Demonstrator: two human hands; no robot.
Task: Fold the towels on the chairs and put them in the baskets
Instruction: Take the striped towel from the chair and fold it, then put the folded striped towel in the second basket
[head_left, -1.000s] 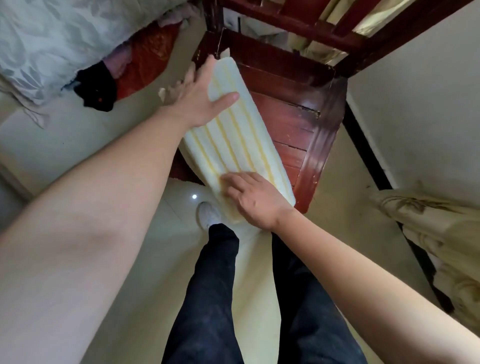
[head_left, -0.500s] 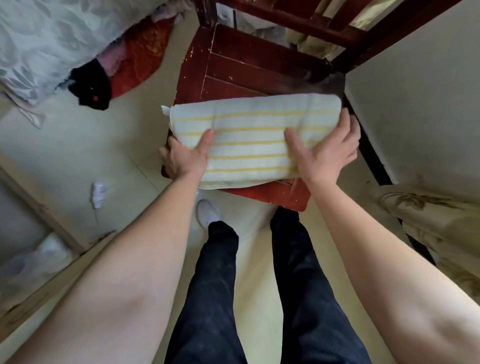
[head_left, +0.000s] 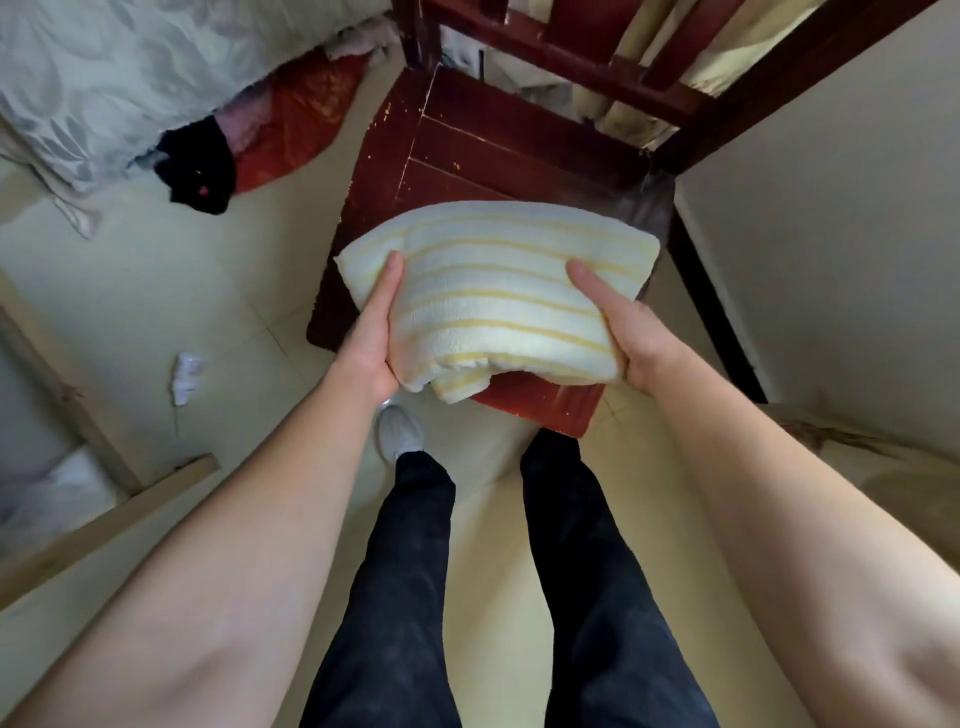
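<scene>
Head view: folded towel (head_left: 498, 291) above chair (head_left: 519, 150) seat, twelve o'clock. Left hand (head_left: 371, 332) and right hand (head_left: 621, 332) clamp its ends. Soft, light, floppy; support beneath middle.

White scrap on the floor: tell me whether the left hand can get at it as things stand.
Probably not. The left hand grips the folded towel together with the right hand, above the chair. Nothing blocks the white scrap, but it lies low on the floor, off to the left.

i see a soft, fluffy terry-cloth towel (head_left: 498, 291), a glossy, chipped lacquered wood chair (head_left: 467, 150) and smooth, slightly shiny floor tiles (head_left: 156, 291).
</scene>
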